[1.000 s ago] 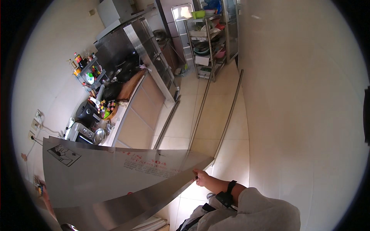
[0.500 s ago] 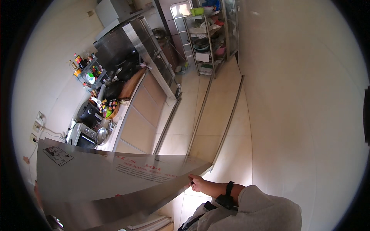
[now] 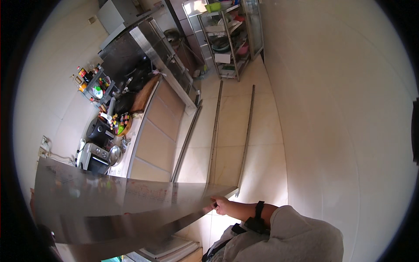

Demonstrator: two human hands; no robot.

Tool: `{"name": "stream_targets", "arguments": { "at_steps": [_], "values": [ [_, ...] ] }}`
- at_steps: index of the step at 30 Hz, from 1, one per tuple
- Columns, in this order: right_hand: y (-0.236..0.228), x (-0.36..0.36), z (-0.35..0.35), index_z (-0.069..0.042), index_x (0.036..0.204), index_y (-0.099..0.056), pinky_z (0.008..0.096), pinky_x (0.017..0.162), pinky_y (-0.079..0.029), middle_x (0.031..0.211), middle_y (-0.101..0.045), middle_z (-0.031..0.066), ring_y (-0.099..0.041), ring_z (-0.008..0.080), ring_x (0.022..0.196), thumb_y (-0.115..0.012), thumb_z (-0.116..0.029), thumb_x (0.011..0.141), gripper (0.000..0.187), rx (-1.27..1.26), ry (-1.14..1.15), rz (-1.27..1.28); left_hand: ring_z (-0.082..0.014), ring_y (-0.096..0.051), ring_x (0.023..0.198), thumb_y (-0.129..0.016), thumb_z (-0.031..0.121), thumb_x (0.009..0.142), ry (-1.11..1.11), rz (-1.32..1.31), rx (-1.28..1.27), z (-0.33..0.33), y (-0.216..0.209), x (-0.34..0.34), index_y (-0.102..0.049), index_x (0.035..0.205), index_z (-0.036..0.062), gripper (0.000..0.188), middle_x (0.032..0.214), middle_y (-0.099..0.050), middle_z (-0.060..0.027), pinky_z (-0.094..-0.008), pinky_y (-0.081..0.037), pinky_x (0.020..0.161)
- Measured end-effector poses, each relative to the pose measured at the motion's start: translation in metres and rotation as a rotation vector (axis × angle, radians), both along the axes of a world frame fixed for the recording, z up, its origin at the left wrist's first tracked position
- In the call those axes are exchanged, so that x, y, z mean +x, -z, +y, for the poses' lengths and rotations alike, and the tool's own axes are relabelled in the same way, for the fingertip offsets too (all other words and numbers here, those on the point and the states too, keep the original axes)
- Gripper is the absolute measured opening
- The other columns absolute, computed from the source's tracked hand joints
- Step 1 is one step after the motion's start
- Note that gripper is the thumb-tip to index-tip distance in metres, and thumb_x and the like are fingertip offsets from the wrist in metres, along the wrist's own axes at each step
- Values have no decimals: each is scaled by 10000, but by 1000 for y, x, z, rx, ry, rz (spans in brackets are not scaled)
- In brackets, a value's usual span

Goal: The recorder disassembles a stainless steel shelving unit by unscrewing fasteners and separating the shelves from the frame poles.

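Observation:
A wide stainless steel panel (image 3: pixel 109 196) with a folded rim stretches across the lower left, tilted and partly smeared by motion. My right hand (image 3: pixel 221 205) is closed round its near right edge, thumb and fingers pinching the rim. A dark strap circles that forearm. At the panel's far left edge a skin-coloured sliver (image 3: pixel 32 198) shows, which may be my left hand; its fingers are hidden. Past the panel, long metal bars (image 3: pixel 214 135) lie side by side on the tiled floor, one with its near end close to the panel's right corner.
Along the left runs a counter (image 3: pixel 146 118) with a toaster oven (image 3: pixel 94 156), an air fryer (image 3: pixel 99 131), a metal bowl (image 3: pixel 115 155) and a bottle rack (image 3: pixel 98 87). A loaded metal shelf unit (image 3: pixel 222 43) stands at the back. A bare wall (image 3: pixel 340 109) closes the right side.
The panel has shifted slightly left, its face has tilted and its rim has swung. My right hand keeps its grip. The view has turned a little to the right.

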State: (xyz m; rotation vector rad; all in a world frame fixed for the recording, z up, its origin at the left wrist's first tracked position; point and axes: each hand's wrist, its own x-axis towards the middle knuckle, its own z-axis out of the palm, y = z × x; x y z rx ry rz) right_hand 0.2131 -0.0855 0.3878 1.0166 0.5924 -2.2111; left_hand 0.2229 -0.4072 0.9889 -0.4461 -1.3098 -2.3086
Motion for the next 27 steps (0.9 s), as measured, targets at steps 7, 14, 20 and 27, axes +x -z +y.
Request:
{"name": "stream_targets", "arguments": {
  "at_steps": [7,14,20,27],
  "values": [
    [-38,-8,9,-212,583,-417,196,354,-124,527,-403,-63,-343,58,389,-560,-353,761,268,13,4,64,-207,-515,925,-473,165,878,59,27,15,6,-14,-18,-446,1149,0,319,972,-526,-127,-298,-413,796],
    [-63,-28,41,-175,588,-426,197,372,-168,512,-467,-23,-272,55,354,-499,-395,794,310,80,-196,44,-201,-517,918,-470,153,880,143,38,24,27,-27,-46,-451,1143,-1,306,956,-530,-126,-291,-411,791],
    [-81,-32,55,-182,634,-489,212,346,-178,532,-484,24,-234,60,337,-507,-464,769,313,185,-245,36,-195,-518,911,-468,143,882,224,41,39,51,-42,-80,-455,1138,-2,295,943,-533,-126,-285,-409,787],
    [-40,-15,119,-128,1042,-538,270,320,-251,676,-557,92,-377,123,419,-559,-441,778,410,429,-240,226,-188,-519,904,-465,132,884,354,43,56,64,-61,-135,-460,1132,-3,282,927,-537,-125,-277,-407,782]
  ]
}}
